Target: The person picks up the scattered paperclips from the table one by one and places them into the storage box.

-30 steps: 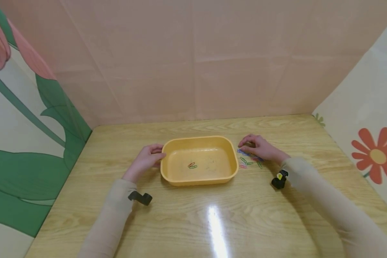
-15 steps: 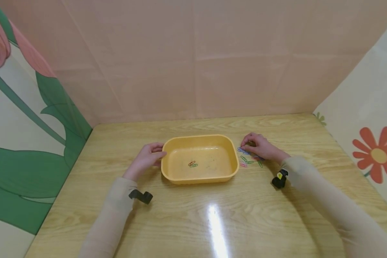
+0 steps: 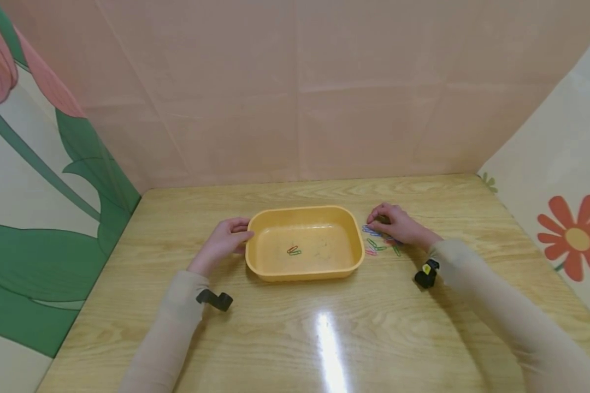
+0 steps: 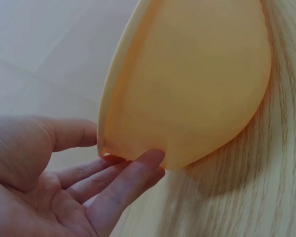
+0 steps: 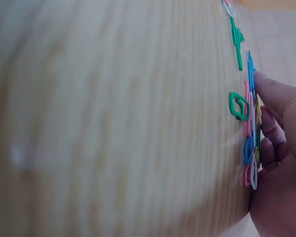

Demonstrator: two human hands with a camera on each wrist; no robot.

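A yellow plastic basin [image 3: 305, 277] stands in the middle of the wooden table. My left hand [image 3: 221, 240] grips its left end, thumb at the rim and fingers against the outer wall, as the left wrist view shows. Inside the basin lie a red paper clip [image 3: 292, 250] and a green one [image 3: 295, 252]. To its right, my right hand [image 3: 398, 224] is bent low over a small pile of coloured paper clips. Thumb and index tip come together at a blue paper clip [image 5: 251, 66]; the index tip is hidden in the right wrist view. The palm covers part of the pile.
Loose green paper clips [image 3: 380, 248] and pink ones [image 3: 371, 251] lie between the basin and my right hand. The wooden table [image 3: 275, 338] runs back to a pinkish cloth backdrop [image 3: 295, 109]. Flower-patterned panels flank both sides.
Since a second ago my right thumb and index tip have drawn closer together at the blue clips. My left hand and the basin have stayed in place.
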